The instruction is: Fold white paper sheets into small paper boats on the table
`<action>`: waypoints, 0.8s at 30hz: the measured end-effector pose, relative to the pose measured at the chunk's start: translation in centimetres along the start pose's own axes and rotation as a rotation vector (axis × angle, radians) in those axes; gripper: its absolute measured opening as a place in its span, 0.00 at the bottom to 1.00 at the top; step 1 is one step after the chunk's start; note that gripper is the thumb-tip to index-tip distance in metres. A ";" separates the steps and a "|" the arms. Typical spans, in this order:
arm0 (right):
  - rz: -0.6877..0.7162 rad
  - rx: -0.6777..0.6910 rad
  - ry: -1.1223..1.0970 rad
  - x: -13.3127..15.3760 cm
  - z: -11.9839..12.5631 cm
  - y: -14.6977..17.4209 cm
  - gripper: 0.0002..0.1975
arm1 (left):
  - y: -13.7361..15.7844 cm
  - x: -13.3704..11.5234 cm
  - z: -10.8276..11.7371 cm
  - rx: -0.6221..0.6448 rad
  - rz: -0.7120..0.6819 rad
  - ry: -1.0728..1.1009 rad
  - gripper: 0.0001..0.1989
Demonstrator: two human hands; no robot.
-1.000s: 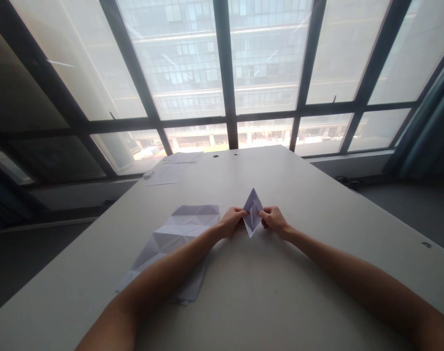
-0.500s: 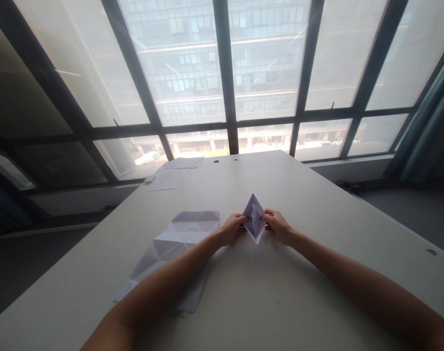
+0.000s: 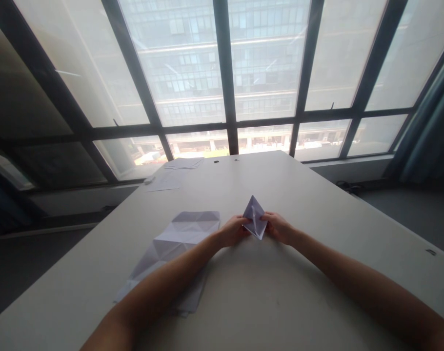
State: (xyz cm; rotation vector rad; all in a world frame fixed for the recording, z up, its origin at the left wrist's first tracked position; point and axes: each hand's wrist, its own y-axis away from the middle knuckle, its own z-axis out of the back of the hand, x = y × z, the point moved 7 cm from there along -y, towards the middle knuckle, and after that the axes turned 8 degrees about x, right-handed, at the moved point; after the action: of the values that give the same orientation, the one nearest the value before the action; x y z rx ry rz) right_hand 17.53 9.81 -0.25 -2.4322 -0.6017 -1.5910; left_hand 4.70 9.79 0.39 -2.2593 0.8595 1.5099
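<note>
Where the two bare forearms meet near the middle of the pale worktop, both hands are pinched on one small folded paper piece. The left hand grips its left edge between thumb and fingertips, and the right hand grips its right edge in the same way, so the hands sit close together with only the paper between them. The piece is white and kite-shaped, with a point raised toward the window and a lower corner down near the worktop surface; whether that corner touches the surface cannot be told. A central crease runs down its length. To the left of the left hand lies a larger creased sheet, spread flat on the worktop and marked with triangular fold lines; the left forearm crosses over its near part. Far back on the left of the worktop lie a few loose papers, well apart from the hands. Two small dark holes show near the far edge. Beyond the worktop stands a tall window with dark frames, and a bluish curtain hangs at the right.
</note>
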 end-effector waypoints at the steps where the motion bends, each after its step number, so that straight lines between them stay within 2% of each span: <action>1: -0.004 0.004 0.002 0.0 0.0 0.0 0.06 | -0.1 0.1 0.0 0.014 0.014 -0.014 0.11; 8: 0.008 -0.016 -0.001 -0.1 0.3 -0.1 0.05 | -0.3 -0.1 0.4 0.019 -0.011 -0.060 0.15; 16: 0.007 -0.074 0.048 0.4 0.1 0.5 0.05 | -0.4 0.0 1.1 -0.060 0.013 -0.153 0.11; 20: 0.001 -0.079 0.023 0.5 -0.1 0.7 0.04 | -0.3 -0.1 0.7 -0.002 0.036 -0.107 0.11; 24: -0.017 -0.011 -0.080 0.1 -0.6 0.6 0.07 | 0.2 0.0 -0.2 0.090 0.085 0.031 0.11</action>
State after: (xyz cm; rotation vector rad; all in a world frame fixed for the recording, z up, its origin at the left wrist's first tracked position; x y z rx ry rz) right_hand 17.25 9.09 0.11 -2.5157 -0.6298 -1.5136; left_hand 4.77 9.50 0.49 -2.2128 1.0228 1.4446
